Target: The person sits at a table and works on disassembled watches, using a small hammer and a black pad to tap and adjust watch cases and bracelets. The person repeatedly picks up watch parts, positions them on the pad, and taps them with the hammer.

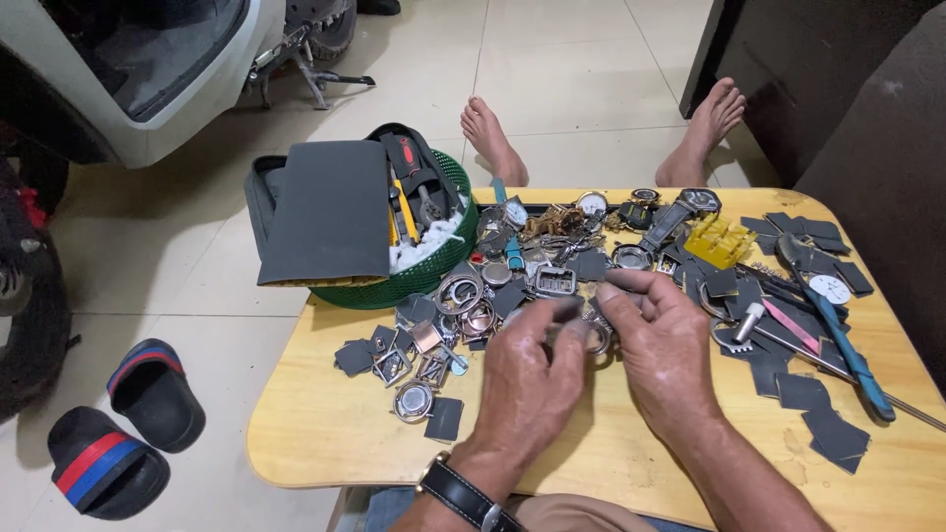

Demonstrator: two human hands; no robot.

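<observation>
Over the middle of a low wooden table (325, 424), my left hand (527, 379) and my right hand (660, 345) meet. Together they pinch a small round metal watch part (594, 333) between their fingertips; the part is mostly hidden by the fingers. A black-strapped wristwatch (463, 496) sits on my left wrist. Just beyond the hands lies a heap of watch cases, rings and dials (537, 261). Small dark grey square pieces (828, 433) lie scattered on the right of the table.
A green basket (414, 281) at the table's back left holds dark grey sheets (325, 212), tools and white cotton. A blue-handled tool (852, 360) and a yellow plastic piece (717, 241) lie on the right. My bare feet (493, 138) rest beyond the table. Sandals (123, 429) lie on the floor at left.
</observation>
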